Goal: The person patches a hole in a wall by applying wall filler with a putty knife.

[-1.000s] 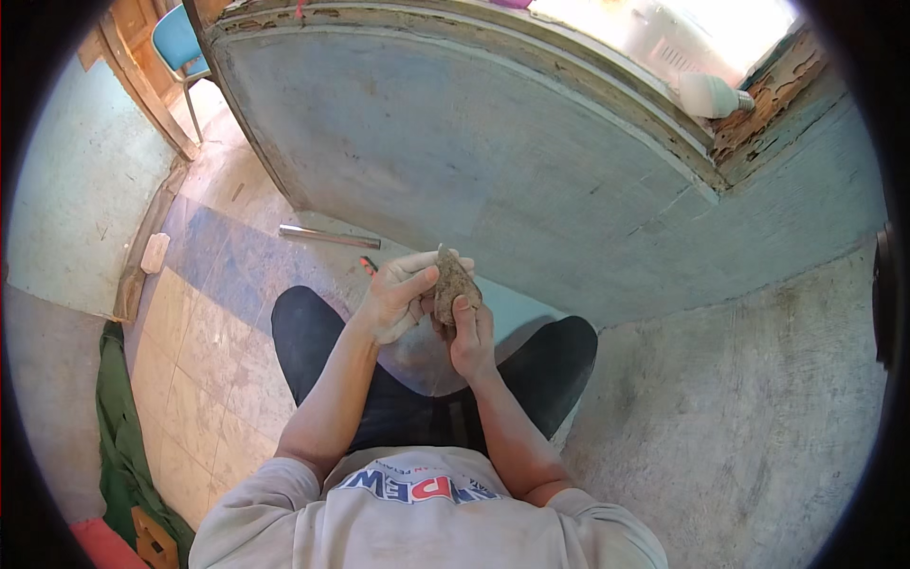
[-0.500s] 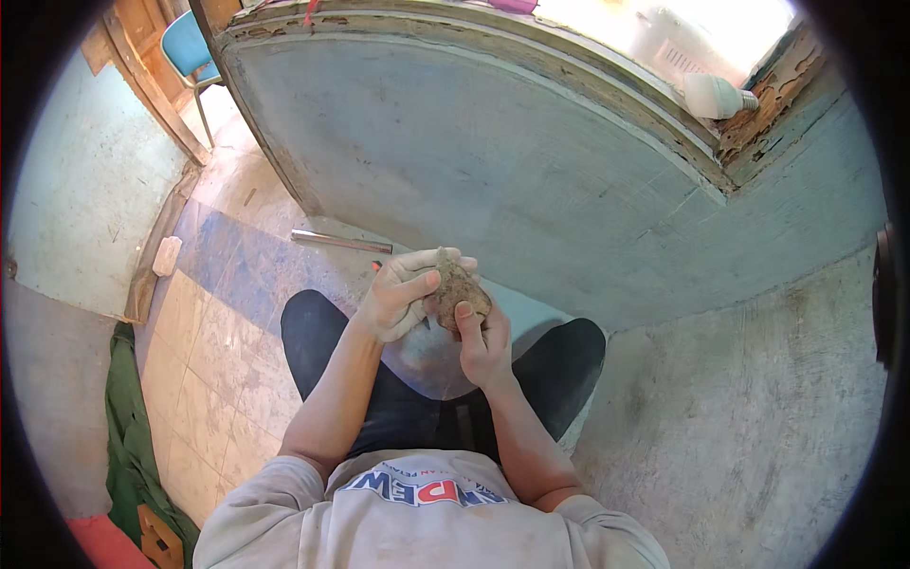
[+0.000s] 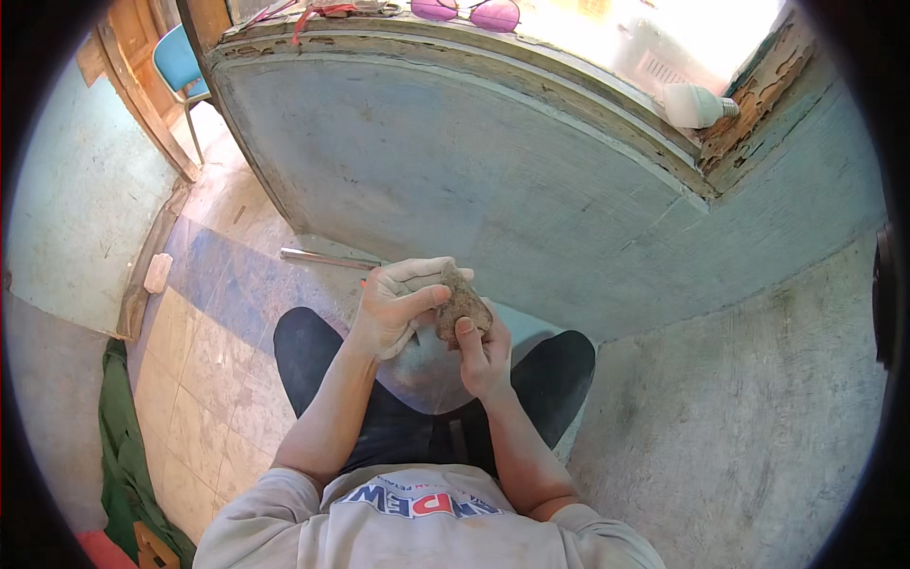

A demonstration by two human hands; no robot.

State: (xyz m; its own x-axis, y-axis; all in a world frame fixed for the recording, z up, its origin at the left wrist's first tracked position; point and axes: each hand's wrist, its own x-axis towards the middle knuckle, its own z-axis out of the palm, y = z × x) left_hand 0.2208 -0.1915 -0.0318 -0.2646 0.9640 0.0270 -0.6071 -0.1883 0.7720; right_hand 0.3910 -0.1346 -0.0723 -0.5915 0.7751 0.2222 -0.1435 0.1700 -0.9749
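Note:
Both hands hold a rough, mottled brown-grey piece (image 3: 463, 308) in front of me, above my lap. It is flat and roughly triangular; whether it is stone or a stiff folded sheet I cannot tell. Pale dust coats my left hand (image 3: 391, 308), whose thumb presses the upper left edge with the fingers behind. Lower down, my right hand (image 3: 487, 362) pinches the piece between its thumb and curled fingers. A shiny metal tube (image 3: 327, 258) lies on the floor beyond my left hand. Below the hands, between my legs, is a pale, dusty rounded surface (image 3: 427, 377).
A low blue-grey wall (image 3: 360, 142) stands ahead. Its worn wooden ledge holds a light bulb (image 3: 694, 105) and purple-tinted glasses (image 3: 493, 14). Leftward are a pale block (image 3: 158, 273), a green cloth (image 3: 118, 446) and a blue chair (image 3: 178, 59). Another wall (image 3: 730, 408) rises at right.
My view has shifted slightly, bringing the glasses on the ledge into sight. The brown-grey piece has turned a little and shows narrower. Both hands keep hold of it.

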